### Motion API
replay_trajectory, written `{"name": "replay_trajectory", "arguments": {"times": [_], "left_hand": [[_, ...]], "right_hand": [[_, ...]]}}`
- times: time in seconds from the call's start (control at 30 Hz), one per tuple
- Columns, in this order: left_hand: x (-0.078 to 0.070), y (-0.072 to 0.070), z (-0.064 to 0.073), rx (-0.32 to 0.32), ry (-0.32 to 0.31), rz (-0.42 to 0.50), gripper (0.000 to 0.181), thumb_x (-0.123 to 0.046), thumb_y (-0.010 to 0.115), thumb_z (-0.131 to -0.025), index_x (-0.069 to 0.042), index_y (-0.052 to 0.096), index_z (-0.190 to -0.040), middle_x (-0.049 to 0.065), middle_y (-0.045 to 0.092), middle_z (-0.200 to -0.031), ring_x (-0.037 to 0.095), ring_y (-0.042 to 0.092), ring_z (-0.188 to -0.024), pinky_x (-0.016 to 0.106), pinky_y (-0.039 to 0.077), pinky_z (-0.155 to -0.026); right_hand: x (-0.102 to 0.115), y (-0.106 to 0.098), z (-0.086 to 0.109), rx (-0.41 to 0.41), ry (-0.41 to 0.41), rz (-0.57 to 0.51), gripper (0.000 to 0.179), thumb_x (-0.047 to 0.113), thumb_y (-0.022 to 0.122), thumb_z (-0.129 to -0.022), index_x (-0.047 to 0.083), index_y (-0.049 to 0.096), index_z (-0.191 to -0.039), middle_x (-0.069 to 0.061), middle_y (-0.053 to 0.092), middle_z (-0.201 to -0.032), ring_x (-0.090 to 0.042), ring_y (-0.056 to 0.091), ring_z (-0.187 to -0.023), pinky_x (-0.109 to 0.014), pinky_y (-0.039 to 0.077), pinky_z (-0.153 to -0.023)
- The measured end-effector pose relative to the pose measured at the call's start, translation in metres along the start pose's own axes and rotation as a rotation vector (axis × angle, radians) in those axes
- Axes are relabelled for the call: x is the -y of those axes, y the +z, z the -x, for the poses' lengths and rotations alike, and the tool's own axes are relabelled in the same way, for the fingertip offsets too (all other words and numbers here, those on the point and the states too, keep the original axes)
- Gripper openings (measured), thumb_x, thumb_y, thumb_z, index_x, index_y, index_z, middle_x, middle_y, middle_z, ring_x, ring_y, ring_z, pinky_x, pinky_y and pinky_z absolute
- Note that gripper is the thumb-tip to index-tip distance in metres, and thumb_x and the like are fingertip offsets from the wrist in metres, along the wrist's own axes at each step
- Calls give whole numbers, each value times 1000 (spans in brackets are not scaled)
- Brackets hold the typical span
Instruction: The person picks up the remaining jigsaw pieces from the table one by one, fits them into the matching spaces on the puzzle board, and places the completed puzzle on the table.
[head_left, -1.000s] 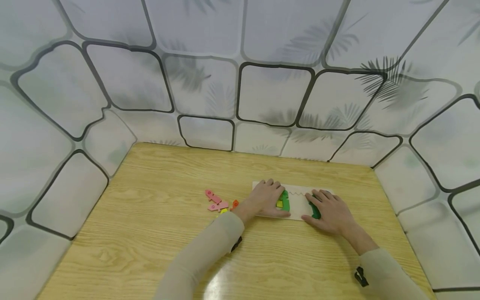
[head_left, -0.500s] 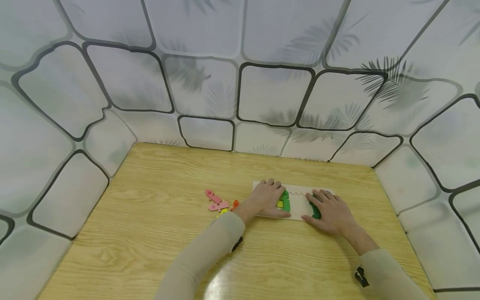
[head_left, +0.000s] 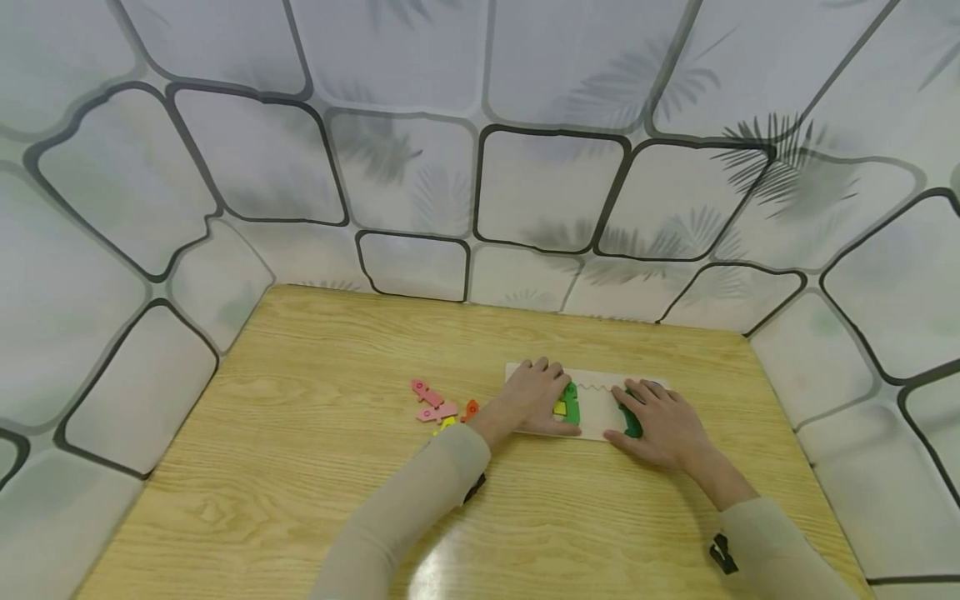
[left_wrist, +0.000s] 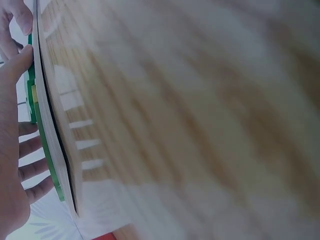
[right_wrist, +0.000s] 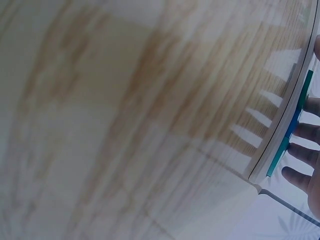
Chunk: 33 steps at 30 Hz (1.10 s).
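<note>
A pale flat board [head_left: 597,408] lies on the table under both hands. My left hand [head_left: 536,398] rests on its left part, fingers extended over a green piece [head_left: 573,404] with a yellow piece [head_left: 560,407] set against it. On the right part, my right hand [head_left: 660,421] lies over a dark green piece [head_left: 632,423], mostly hidden by the palm. The left wrist view has the left fingers [left_wrist: 35,167] touching the green piece. From the right wrist, a teal piece [right_wrist: 278,156] with a blue part [right_wrist: 294,122] shows under the right fingers. A wavy line marks the bare middle.
Left of the board lie two pink pieces [head_left: 427,393], a yellow piece [head_left: 446,423] and an orange-red piece [head_left: 470,409], close to the left forearm. The wooden table [head_left: 315,400] meets a patterned wall covering [head_left: 412,265] at the back and both sides.
</note>
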<state>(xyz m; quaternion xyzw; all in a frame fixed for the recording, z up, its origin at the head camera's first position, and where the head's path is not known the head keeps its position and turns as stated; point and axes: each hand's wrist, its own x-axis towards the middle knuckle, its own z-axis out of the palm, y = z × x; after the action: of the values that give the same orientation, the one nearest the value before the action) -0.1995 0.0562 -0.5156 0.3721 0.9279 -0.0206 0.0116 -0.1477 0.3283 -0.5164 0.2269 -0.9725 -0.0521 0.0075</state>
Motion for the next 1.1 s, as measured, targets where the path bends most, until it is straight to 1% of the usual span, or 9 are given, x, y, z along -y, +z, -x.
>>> {"name": "replay_trajectory", "arguments": {"times": [0.3, 0.63, 1.1], "left_hand": [[0, 0, 0, 12, -2, -15, 96, -91, 45, -87, -20, 53, -151, 1, 56, -149, 21, 55, -132, 41, 51, -111], [0, -1, 1, 12, -3, -7, 97, -92, 47, -86, -21, 53, -151, 0, 55, -150, 20, 54, -133, 41, 50, -111], [1, 1, 0, -5, 2, -1, 97, -92, 49, -85, -20, 54, -150, 1, 56, -149, 22, 54, -133, 43, 49, -113]], "right_hand": [[0, 1, 0, 0, -1, 3, 82, 71, 59, -96, 15, 54, -155, -18, 56, -156, -43, 53, -142, -63, 49, -109], [-1, 0, 0, 0, -3, -3, 82, 72, 58, -96, 15, 54, -155, -17, 55, -156, -43, 53, -142, -63, 49, -108], [-1, 1, 0, -4, -4, 3, 82, 71, 60, -95, 14, 55, -154, -18, 56, -155, -43, 53, -142, -63, 50, -108]]}}
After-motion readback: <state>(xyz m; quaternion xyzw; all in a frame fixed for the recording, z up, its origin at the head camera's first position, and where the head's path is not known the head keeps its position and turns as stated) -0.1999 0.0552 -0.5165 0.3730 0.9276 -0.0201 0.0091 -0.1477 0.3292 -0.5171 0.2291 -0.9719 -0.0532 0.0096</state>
